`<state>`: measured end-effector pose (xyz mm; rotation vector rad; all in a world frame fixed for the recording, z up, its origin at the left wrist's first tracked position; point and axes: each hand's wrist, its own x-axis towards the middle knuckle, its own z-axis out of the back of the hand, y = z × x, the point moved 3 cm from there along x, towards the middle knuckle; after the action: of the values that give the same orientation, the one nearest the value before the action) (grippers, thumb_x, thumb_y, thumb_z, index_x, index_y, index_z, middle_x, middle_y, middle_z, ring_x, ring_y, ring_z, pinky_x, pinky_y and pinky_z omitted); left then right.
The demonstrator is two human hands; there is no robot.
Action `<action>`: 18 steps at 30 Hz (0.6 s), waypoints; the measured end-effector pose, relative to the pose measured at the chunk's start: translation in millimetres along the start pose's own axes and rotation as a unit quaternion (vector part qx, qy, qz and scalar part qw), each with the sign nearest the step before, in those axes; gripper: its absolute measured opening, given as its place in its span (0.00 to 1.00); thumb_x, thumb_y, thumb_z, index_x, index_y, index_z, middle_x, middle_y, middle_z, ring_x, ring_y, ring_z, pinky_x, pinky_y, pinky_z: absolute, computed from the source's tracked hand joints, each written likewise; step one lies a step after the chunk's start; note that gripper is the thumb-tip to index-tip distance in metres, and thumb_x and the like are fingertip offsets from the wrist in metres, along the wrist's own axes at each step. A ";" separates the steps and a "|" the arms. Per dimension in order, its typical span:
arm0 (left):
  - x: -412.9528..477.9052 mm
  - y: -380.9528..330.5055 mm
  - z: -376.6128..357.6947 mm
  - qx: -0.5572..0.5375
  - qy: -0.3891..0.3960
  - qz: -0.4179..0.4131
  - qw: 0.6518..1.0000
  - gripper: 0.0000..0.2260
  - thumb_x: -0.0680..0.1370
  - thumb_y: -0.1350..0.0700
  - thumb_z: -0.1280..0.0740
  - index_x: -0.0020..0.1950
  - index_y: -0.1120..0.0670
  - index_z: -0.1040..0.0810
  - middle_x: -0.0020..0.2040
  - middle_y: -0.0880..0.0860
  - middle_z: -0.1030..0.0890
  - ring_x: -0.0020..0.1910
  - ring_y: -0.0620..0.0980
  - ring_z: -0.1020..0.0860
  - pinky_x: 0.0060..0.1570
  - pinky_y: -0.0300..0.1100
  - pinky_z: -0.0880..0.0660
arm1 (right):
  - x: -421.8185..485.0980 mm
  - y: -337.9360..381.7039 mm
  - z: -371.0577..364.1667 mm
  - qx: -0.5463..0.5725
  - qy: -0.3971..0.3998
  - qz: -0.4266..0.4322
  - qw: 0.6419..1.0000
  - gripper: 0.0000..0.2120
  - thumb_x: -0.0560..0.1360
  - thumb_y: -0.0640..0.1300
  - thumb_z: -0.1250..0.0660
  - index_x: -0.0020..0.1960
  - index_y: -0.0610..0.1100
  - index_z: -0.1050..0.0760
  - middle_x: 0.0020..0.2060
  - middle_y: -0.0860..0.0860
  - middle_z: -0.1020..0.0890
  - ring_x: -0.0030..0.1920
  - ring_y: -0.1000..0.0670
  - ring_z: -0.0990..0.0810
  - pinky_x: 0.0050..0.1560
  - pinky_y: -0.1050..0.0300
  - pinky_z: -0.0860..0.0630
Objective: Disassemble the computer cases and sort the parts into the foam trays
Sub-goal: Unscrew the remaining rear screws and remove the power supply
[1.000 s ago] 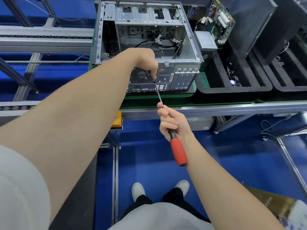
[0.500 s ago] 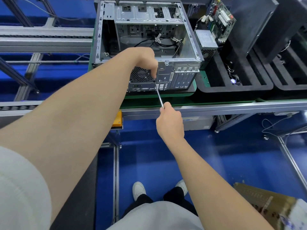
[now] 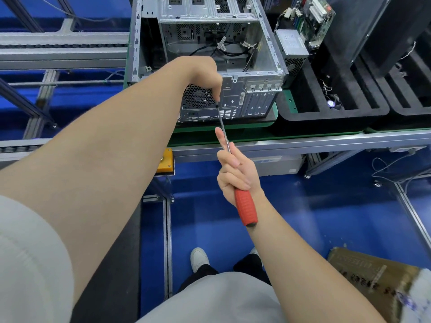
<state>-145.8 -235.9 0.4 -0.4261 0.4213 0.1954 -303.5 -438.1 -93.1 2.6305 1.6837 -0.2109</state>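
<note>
A computer case (image 3: 235, 99) of bare grey sheet metal, boxy and open on top, sits in the upper centre of the frame on a green pallet (image 3: 233, 129), with its perforated fan grille and port panel facing the person. A screwdriver (image 3: 245, 206) with a ribbed red handle and a thin steel shaft slants up from the middle of the frame to that rear panel, its tip just beside the round grille. The left hand (image 3: 205, 71) reaches over the case's near rim with its fingers curled down and drawn narrow, pinching the very tip of the shaft against the panel. The right hand (image 3: 235, 173), below the case, wraps three fingers around the top of the handle while its index finger (image 3: 220, 137) lies straight along the shaft. To the right, touching the pallet, is a black foam tray (image 3: 326, 117) with long slots, holding a grey power supply (image 3: 291, 46) and a green circuit board (image 3: 312, 12) on edge.
</note>
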 end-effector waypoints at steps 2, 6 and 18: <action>1.1 0.0 -0.1 0.002 -0.002 -0.001 1.000 0.18 0.68 0.45 0.21 0.46 0.56 0.20 0.50 0.50 0.21 0.46 0.53 0.23 0.39 0.46 0.31 | 1.9 2.5 3.3 -0.121 -0.084 0.019 0.989 0.19 0.90 0.49 0.50 0.79 0.48 0.34 0.30 0.47 0.28 0.16 0.55 0.41 0.13 0.62 0.36; -1.5 -0.5 0.0 -0.002 -0.002 0.000 1.000 0.21 0.68 0.45 0.21 0.51 0.58 0.19 0.52 0.51 0.21 0.48 0.55 0.23 0.45 0.49 0.28 | -4.5 18.1 2.5 -0.430 -0.206 0.065 0.877 0.16 0.90 0.50 0.47 0.73 0.48 0.29 0.30 0.48 0.28 0.17 0.55 0.41 0.17 0.63 0.38; -6.9 -2.1 0.2 -0.003 -0.017 0.002 1.000 0.17 0.69 0.47 0.21 0.44 0.57 0.21 0.45 0.50 0.22 0.42 0.53 0.24 0.41 0.47 0.31 | 3.4 14.3 -0.5 -0.584 -0.350 0.087 0.727 0.11 0.82 0.44 0.45 0.57 0.44 0.25 0.30 0.43 0.25 0.20 0.45 0.34 0.22 0.56 0.30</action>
<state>-151.3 -238.3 4.4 -0.4272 0.3877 0.2083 -289.1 -441.0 -94.0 1.4120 0.7946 -0.0651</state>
